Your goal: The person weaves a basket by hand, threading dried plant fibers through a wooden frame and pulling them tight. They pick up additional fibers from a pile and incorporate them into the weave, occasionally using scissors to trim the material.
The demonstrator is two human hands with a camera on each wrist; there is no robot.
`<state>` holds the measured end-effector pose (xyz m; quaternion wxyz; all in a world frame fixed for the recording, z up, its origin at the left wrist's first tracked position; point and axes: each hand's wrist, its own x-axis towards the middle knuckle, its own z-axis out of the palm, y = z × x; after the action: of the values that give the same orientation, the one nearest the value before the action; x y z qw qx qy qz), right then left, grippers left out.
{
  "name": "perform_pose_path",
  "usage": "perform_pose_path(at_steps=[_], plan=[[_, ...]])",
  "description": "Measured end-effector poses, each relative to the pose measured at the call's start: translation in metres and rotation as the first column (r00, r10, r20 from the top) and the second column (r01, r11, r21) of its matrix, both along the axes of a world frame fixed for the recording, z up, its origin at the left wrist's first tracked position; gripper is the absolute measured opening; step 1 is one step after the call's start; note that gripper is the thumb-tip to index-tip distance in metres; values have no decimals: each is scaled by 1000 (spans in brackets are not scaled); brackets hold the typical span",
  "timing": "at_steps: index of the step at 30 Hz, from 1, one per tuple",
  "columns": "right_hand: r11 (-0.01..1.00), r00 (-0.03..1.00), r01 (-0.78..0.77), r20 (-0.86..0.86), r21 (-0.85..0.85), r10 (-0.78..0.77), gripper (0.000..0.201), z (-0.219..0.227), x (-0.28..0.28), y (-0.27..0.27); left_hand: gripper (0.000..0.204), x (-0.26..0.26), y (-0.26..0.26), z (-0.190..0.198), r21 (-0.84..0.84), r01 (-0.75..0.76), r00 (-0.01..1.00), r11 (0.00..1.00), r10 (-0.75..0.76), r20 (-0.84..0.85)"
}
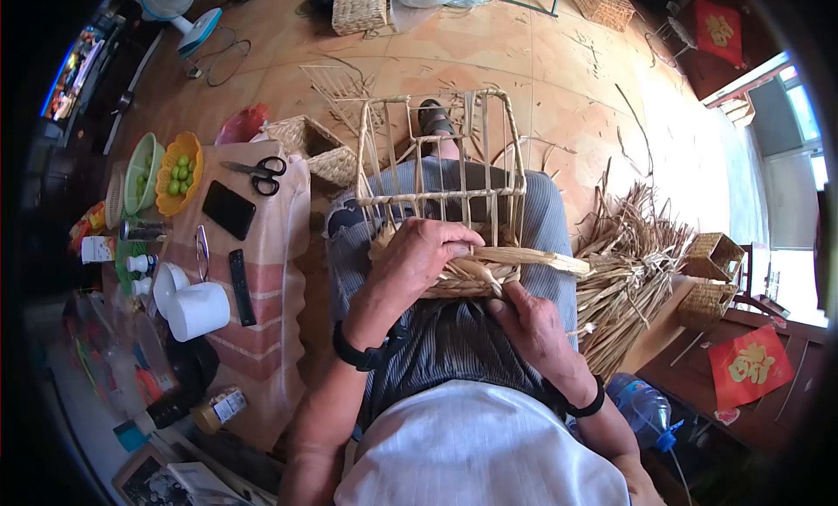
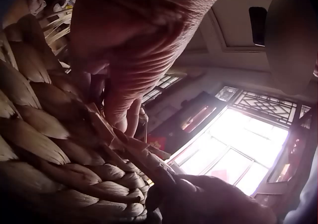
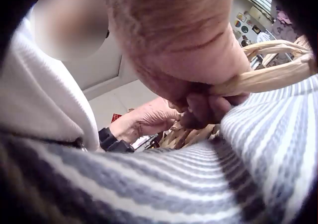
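A half-woven basket [image 1: 463,288] lies across the person's lap, with its bare wrapped frame [image 1: 441,194] standing open toward the knees. Its thick braided wall [image 2: 44,129] fills the left side of the left wrist view. The left hand [image 1: 419,257] grips the woven part from above, fingers bent over its edge. Close by on the right, the right hand [image 1: 537,327] pinches a dried plant strand at the braided edge. In the right wrist view this pale strand [image 3: 268,77] comes out of the right hand [image 3: 174,45] and loops away. Another flat strand [image 1: 546,259] sticks out rightward.
To the right lies a heap of dried strands [image 1: 628,270]. The cloth-covered table [image 1: 275,288] at left bears scissors [image 1: 262,174], a phone [image 1: 229,209], a fruit bowl [image 1: 166,196] and a white container [image 1: 198,311]. A finished-looking basket [image 1: 301,140] stands beyond its corner.
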<state>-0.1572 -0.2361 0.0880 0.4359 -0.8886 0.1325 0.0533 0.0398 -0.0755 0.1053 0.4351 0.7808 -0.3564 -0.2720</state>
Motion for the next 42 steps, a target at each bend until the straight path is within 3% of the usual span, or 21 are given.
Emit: perform_pose_path(at_steps=[4,8,11,13,16,20,24,28,31,32,33,35,38,42], plan=[[977,997,-74,-29,-199,70,19,17,-1,4,20,-2,0,-19,-91,-21,1000,996,21,4],[903,920,-245,208,-351,331,13,53,14,30,20,-2,-2,-15,-36,-27,995,999,24,-99],[930,918,-167,293,-326,268,12,41,27,18,18,-2,0,-9,-47,-22,999,999,20,-49],[972,936,-3,341,-236,85,2,42,38,-8,17,-2,2,-9,-35,-8,1000,999,8,7],[991,993,114,16,75,-116,12,43,34,-28,17,0,6,-15,-51,28,997,998,-24,76],[991,983,94,150,91,-107,11,14,16,-26,17,2,5,-10,-48,77,995,996,-74,74],[997,994,-27,105,-74,35,12,28,8,-13,17,-3,-1,-10,1,-8,1000,1000,8,11],[984,975,-163,144,-65,171,7,43,8,13,18,-8,-6,-9,61,-18,999,998,16,33],[991,946,-41,315,-129,80,8,46,30,-9,17,-7,-3,-12,20,20,995,1000,-22,94],[998,973,59,222,16,-61,11,42,39,-21,17,-6,0,-11,-1,48,991,999,-47,127],[924,984,161,18,348,-179,19,36,45,-34,17,-5,3,-11,-25,75,985,997,-70,161],[781,967,237,-219,578,-131,22,23,46,-56,19,-4,8,-13,-48,119,979,992,-109,173],[443,963,269,-231,855,-138,25,37,39,-66,19,-9,11,-13,-43,93,984,995,-85,157],[-3,972,18,-18,1000,-235,38,29,29,-76,18,-14,5,-18,-2,12,986,1000,-12,167]])
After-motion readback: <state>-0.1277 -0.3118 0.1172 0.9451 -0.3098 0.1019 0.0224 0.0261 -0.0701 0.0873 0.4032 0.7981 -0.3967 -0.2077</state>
